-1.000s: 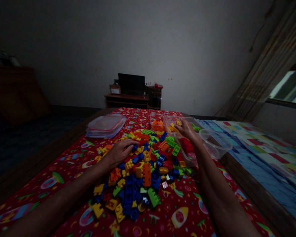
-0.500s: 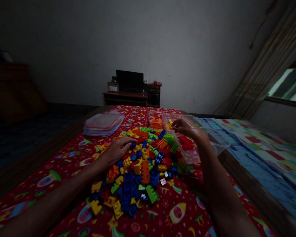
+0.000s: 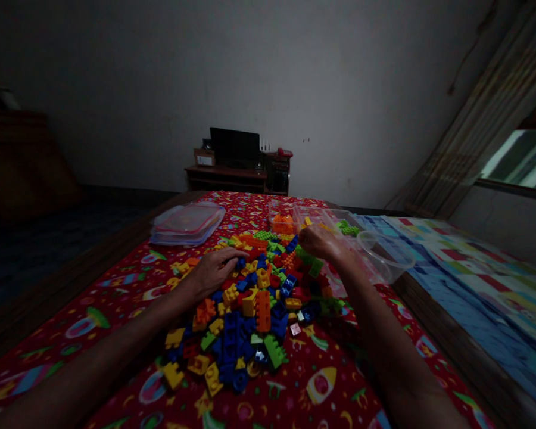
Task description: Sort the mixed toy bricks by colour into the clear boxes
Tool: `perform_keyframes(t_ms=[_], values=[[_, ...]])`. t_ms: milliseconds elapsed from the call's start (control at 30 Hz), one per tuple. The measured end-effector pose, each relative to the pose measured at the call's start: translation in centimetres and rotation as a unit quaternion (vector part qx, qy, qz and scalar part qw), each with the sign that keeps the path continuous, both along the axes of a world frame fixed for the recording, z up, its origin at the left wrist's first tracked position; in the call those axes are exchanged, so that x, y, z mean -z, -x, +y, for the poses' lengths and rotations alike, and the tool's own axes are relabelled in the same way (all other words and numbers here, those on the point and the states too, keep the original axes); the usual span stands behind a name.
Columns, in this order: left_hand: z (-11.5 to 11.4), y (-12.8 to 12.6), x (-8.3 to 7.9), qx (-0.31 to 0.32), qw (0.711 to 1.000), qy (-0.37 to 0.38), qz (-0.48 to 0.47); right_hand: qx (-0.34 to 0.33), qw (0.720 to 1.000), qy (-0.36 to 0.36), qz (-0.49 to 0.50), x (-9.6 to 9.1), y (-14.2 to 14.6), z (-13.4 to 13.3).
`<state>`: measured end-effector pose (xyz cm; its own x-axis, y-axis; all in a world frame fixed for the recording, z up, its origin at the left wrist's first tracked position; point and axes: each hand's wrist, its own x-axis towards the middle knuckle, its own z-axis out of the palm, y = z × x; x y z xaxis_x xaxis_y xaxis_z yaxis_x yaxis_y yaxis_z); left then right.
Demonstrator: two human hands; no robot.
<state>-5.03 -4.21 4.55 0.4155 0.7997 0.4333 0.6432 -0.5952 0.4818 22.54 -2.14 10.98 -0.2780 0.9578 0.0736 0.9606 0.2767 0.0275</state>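
Note:
A heap of toy building bricks (image 3: 262, 313) in yellow, blue, orange, red and green lies on a red patterned cloth (image 3: 290, 387). On the heap's left side rests my left hand (image 3: 212, 271), its fingers stretched out and loosely together. Their tips touch a blue brick (image 3: 241, 263); no grip on it shows. My right hand (image 3: 319, 241) is over the far right of the heap, in front of the clear plastic boxes. Its fingers are blurred and partly hidden, so whether it holds anything is unclear. Green bricks (image 3: 315, 266) lie just below it.
One clear box holds orange bricks (image 3: 283, 224), another green bricks (image 3: 349, 228). A clear round-rimmed tub (image 3: 404, 260) stands at the right. Stacked plastic lids (image 3: 187, 223) lie at the left. Beyond are a desk with a monitor (image 3: 234, 147) and, rightward, a blue-covered bed (image 3: 464, 298).
My right hand has moved back from above the boxes, leftward and nearer, to the heap's edge. The green bricks in the box have come into view. My left hand has stayed put.

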Motion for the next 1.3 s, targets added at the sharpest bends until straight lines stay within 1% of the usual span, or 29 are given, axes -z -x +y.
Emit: perform_keyframes(t_ms=[67,200,300,400,467,533,633,767,833,900,933,967,1000,1033,1100,1167,1233,1300], values=[[0.0,-0.1,-0.1,0.000,1.000,0.000,0.002,0.003,1.000,0.005,-0.001,-0.1,-0.2,0.1],[-0.1,-0.2,-0.5,0.000,1.000,0.001,0.002,-0.006,0.998,0.050,-0.033,0.3,-0.1,-0.2],[-0.2,-0.2,-0.5,-0.004,1.000,0.001,0.001,-0.020,0.998,0.055,-0.039,0.4,0.4,-0.4],[-0.2,-0.2,-0.4,-0.009,1.000,0.001,-0.002,-0.033,0.999,0.041,0.009,0.0,0.2,-0.3],[-0.1,-0.1,-0.2,-0.008,1.000,-0.001,-0.006,-0.037,0.997,0.024,0.061,-0.5,-0.4,0.0],[-0.1,-0.1,-0.1,-0.006,1.000,0.000,-0.006,-0.027,0.994,-0.001,0.106,-1.0,-1.5,0.5],[0.1,0.0,0.1,-0.003,1.000,-0.001,-0.005,0.020,0.991,-0.052,0.125,-1.8,-3.6,2.0],[0.3,0.2,0.4,-0.002,1.000,-0.007,-0.008,0.138,0.977,-0.117,0.110,-2.7,-6.6,4.6],[0.4,0.2,0.4,-0.004,1.000,-0.004,-0.008,0.191,0.964,-0.151,0.104,-3.0,-7.5,5.4],[0.2,0.2,0.2,-0.006,1.000,0.003,-0.006,0.214,0.956,-0.172,0.098,-3.1,-7.6,5.4],[0.1,0.1,0.1,-0.006,1.000,0.007,-0.004,0.211,0.957,-0.174,0.099,-3.1,-7.4,5.0],[0.0,0.1,-0.1,-0.007,1.000,0.010,-0.003,0.193,0.961,-0.166,0.104,-2.9,-6.9,4.4],[-0.1,0.0,-0.2,-0.007,1.000,0.012,-0.002,0.160,0.969,-0.150,0.114,-2.8,-6.2,3.5],[-0.1,0.0,-0.4,-0.008,1.000,0.014,-0.002,0.114,0.978,-0.121,0.126,-2.7,-5.5,2.5],[-0.2,-0.1,-0.5,-0.011,1.000,0.015,-0.005,0.012,0.989,-0.034,0.141,-2.4,-3.9,0.1],[-0.2,-0.1,-0.4,-0.014,1.000,0.015,-0.006,-0.056,0.991,0.044,0.109,-2.3,-2.5,-2.3],[-0.2,-0.1,-0.4,-0.017,1.000,0.013,-0.004,-0.085,0.993,0.072,0.043,-2.2,-1.7,-4.2],[-0.2,-0.1,-0.3,-0.017,1.000,0.011,0.000,-0.084,0.994,0.069,-0.009,-2.0,-1.4,-5.3]])
